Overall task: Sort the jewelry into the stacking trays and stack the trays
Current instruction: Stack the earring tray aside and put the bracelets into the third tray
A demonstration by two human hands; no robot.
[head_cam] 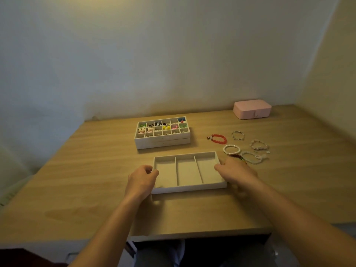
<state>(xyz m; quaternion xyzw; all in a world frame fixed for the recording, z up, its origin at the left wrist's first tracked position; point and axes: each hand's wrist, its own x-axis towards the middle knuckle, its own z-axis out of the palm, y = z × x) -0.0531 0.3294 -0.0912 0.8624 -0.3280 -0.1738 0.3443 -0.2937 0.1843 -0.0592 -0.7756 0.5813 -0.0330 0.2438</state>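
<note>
Both hands up front: left hand (142, 180) and right hand (236, 171), fingers (154, 172) curled round the ends of one empty three-slot tray (186, 173) mid-tabletop (77, 180). Behind it sit two stacked trays (162, 143), top one full. One pink box (252, 108) far right. Five bracelets (231, 149) lie beside the tray, a sixth half hidden.

We see a dim, warm yellow light, strongest high on the plain pale wall (134, 35). The shallow beige three-compartment tray (187, 172) throws a soft shadow on the light wooden table (86, 180). The fingers of the right hand (236, 173) are blurred, and the picture bends at its edges.
</note>
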